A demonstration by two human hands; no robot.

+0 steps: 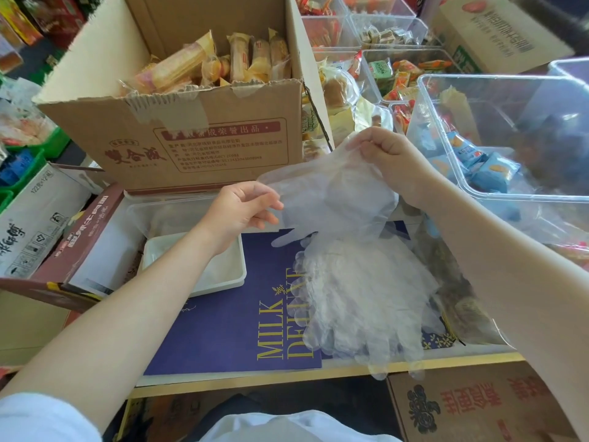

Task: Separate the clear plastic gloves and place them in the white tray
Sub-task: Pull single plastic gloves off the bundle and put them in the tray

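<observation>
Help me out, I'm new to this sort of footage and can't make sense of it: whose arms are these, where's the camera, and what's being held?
There is one picture, from a camera worn on a person's head, looking down at their own bare arms. The left hand and right hand both pinch the edge of one clear plastic glove, lifted above a pile of gloves on a blue box. The white tray sits by the left forearm. Cartons and clear bins of snacks surround them.
</observation>
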